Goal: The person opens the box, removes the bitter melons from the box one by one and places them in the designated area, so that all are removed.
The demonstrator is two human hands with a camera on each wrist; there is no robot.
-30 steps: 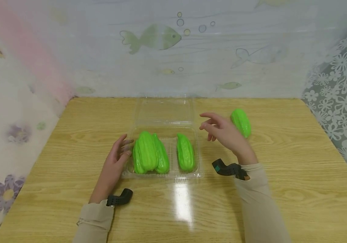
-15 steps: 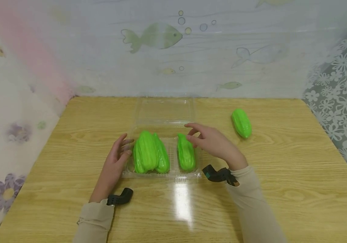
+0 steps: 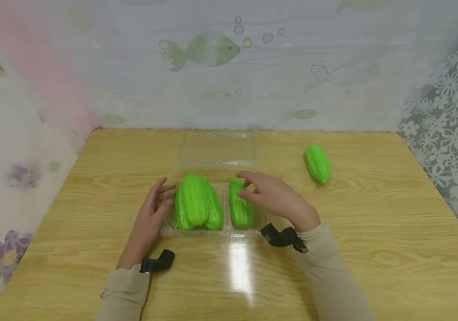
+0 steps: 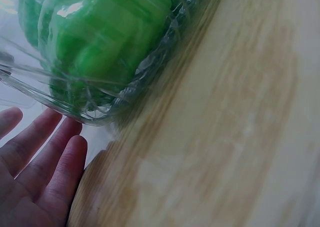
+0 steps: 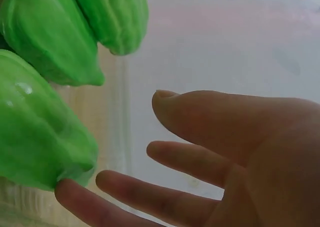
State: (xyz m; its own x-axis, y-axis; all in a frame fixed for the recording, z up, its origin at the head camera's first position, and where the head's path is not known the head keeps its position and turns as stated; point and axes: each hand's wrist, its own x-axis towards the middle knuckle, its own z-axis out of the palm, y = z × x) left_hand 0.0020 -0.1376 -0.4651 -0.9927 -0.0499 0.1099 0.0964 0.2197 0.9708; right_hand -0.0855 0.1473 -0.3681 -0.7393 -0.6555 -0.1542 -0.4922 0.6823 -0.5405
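Note:
A clear plastic clamshell box (image 3: 249, 232) lies with its lid (image 3: 217, 146) folded back. In its left part, shiny green ridged gourd-like vegetables (image 3: 194, 200) are heaped together. Another green ridged vegetable (image 3: 240, 211) lies apart on the box's right side. My right hand (image 3: 274, 194) is over that one; in the right wrist view the fingers are extended and one fingertip (image 5: 67, 189) touches its pointed end (image 5: 75, 167). At the box's left wall, my left hand (image 3: 148, 220) rests with spread fingers, their tips against the plastic in the left wrist view.
One more green ridged vegetable (image 3: 318, 164) lies on the wooden table (image 3: 373, 223), right of the box and farther back. A wall painted with fish (image 3: 212, 49) rises behind the table's back edge. Dark cameras (image 3: 158, 262) are strapped to both wrists.
My right hand has moved left and toward me, from beside the box to over the vegetable on its right side. That vegetable has shifted slightly left. The left hand stays in place.

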